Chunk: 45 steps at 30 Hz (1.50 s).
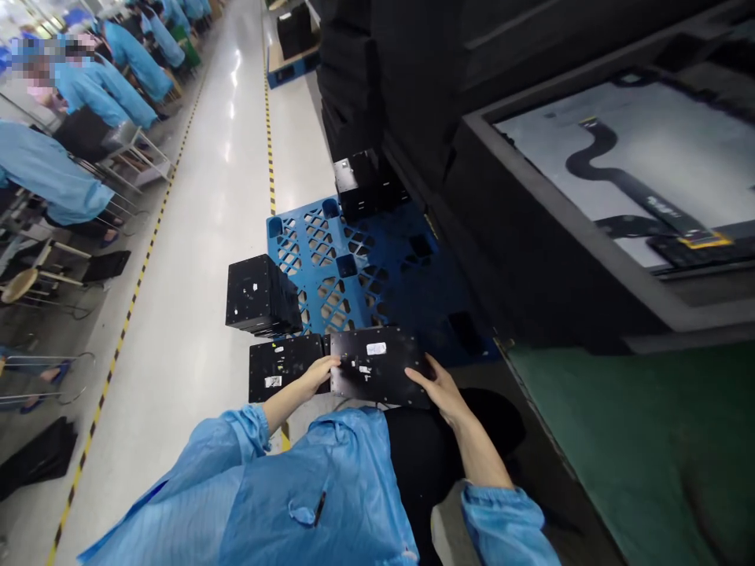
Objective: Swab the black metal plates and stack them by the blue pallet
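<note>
A black rectangular box (381,369) with white labels and small studs along its edges is in front of my body. My left hand (318,373) grips its left edge, with the fingers partly hidden behind it. At the right end my right hand (440,387) holds the same box, thumb lying across its face. Close by on the left, next to my left hand, is another black labelled box (286,362). Beyond it stands a stack of similar black boxes (251,295) beside the pallet.
A blue plastic pallet (324,303) lies ahead, with more black boxes (359,185) at its far end. A dark machine with a lit screen (649,157) overhangs the right. Yellow-black tape (147,244) lines the floor; people in blue gowns (135,59) sit left.
</note>
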Each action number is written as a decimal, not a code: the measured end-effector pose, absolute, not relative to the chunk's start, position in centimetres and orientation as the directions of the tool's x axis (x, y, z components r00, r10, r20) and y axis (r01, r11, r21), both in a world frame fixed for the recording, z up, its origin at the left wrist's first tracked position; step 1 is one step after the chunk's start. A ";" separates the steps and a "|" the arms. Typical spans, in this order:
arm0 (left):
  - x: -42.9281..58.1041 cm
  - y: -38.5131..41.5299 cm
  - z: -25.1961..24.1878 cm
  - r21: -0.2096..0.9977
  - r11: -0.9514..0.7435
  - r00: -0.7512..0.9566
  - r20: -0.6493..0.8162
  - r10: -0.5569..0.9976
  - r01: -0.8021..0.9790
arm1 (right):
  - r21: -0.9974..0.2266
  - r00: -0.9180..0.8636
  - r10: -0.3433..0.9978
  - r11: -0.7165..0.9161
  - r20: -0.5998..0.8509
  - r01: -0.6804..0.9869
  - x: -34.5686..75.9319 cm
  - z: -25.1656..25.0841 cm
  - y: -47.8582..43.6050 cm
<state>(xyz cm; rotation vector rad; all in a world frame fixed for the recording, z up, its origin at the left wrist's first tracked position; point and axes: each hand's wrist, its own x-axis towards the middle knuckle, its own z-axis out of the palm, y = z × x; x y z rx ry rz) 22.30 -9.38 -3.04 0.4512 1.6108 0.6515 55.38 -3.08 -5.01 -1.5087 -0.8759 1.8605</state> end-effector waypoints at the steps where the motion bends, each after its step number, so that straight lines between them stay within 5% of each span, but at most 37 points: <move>1: 22.1 -9.2 -2.9 0.667 0.744 -0.139 -0.742 0.656 -0.045 | -0.804 -0.198 0.790 -0.594 -0.580 -0.017 55.1 -5.6 -2.8; 6: 20.7 -6.5 -2.8 0.746 0.660 -0.136 -0.647 0.750 0.092 | -0.844 -0.266 0.802 -0.505 -0.536 0.179 54.2 -7.4 -0.7; 11: 17.5 -4.0 -3.9 0.740 0.582 -0.229 -0.535 0.813 0.338 | -0.801 -0.136 0.823 -0.478 -0.552 0.360 53.6 -7.9 0.8; 16: 14.9 -3.0 -6.0 0.610 0.482 -0.244 -0.434 0.867 0.629 | -0.636 0.012 0.723 -0.614 -0.690 0.468 52.0 -9.3 -0.1; 23: 16.4 -0.6 -9.4 0.366 0.403 -0.175 -0.519 0.836 0.839 | -0.467 0.102 0.578 -0.739 -0.809 0.486 49.8 -11.3 -0.9; 33: 16.6 0.3 -8.7 0.274 0.274 -0.097 -0.522 0.847 0.922 | -0.624 0.093 0.680 -0.712 -0.728 0.320 51.2 -11.4 -2.6; 39: 12.0 -1.2 -5.1 0.173 0.204 -0.153 -0.269 0.951 0.963 | -0.766 0.174 0.800 -0.599 -0.574 0.233 51.9 -11.6 -3.8; 45: -0.1 -1.3 0.3 -0.001 0.332 -0.329 -0.121 0.936 0.943 | -0.854 0.190 0.861 -0.499 -0.471 0.148 52.7 -11.5 -4.9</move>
